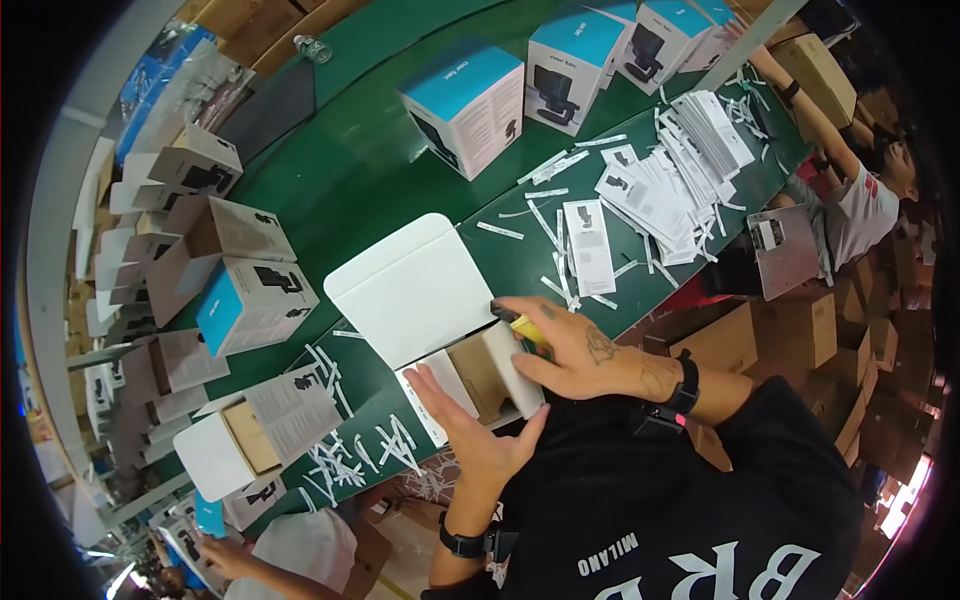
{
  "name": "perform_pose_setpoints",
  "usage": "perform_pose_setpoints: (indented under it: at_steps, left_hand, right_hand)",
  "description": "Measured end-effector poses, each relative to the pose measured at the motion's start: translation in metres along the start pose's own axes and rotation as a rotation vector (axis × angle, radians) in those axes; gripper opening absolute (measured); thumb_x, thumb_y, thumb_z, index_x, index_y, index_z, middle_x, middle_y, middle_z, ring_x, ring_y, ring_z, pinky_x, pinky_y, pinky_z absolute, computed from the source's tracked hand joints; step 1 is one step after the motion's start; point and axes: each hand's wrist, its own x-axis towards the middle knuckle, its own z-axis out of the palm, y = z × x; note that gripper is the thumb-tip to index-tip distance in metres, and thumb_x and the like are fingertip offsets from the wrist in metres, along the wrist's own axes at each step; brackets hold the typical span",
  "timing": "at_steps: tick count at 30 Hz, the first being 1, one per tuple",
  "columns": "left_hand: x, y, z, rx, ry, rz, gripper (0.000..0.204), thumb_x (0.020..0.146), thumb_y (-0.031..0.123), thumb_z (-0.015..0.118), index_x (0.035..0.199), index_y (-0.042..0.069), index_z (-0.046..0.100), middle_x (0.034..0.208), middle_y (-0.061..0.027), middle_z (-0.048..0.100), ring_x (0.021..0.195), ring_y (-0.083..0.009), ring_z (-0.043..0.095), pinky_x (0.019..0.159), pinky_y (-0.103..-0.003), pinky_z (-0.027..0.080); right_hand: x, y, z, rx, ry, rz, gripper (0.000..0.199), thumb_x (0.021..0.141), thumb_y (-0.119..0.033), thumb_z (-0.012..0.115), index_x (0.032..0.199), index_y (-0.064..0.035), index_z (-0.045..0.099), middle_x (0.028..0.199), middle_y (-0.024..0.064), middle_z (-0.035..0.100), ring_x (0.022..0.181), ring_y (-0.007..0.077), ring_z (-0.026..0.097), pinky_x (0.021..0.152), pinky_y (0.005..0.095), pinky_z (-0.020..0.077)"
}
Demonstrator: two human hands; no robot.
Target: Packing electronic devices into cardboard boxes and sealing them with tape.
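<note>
In front of me an open white box (405,290) sits at the table's near edge, its wide lid flap folded back. Brown cardboard (478,378) shows inside it. My left hand (480,432) rests against the box's near side, fingers stretched and thumb apart, with nothing in its grasp. My right hand (580,350) is closed around a yellow-and-black hand tool (530,332), whose exact kind is partly hidden by the fingers. That hand is at the box's right flap (512,365), its thumb by the flap's edge.
Blue-topped boxes (465,110) stand at the back of the green table (345,150). Leaflets (590,245) and paper strips lie to the right. More open boxes (265,290) line the left. A co-worker's hand (225,555) is at lower left; another person (860,205) is at far right.
</note>
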Motion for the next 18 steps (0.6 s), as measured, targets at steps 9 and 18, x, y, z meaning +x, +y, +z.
perform_pose_setpoints:
  at_steps: [9,18]
  left_hand:
    - [0.015,0.005,-0.032,0.493,-0.340,0.041,0.089,0.074,0.046,0.088,0.151,0.019,0.052,0.165,-0.0368,0.016,0.152,-0.0588,0.015,0.116,-0.071,0.018]
    - [-0.002,-0.003,-0.005,0.691,-0.292,-0.008,0.090,0.078,0.059,0.080,0.153,0.018,0.051,0.165,-0.0329,0.021,0.145,-0.0661,0.021,0.098,-0.081,0.025]
  right_hand:
    - [0.006,0.012,-0.006,-0.064,0.010,-0.045,0.071,0.088,-0.016,0.074,0.149,-0.0055,0.039,0.123,0.0214,0.059,0.107,0.0399,0.066,0.090,0.0451,0.0544]
    - [0.006,0.001,-0.048,-0.502,-0.128,-0.105,0.056,0.088,-0.011,0.068,0.139,-0.0028,0.044,0.101,0.0189,0.062,0.075,0.0365,0.067,0.066,0.0430,0.0561]
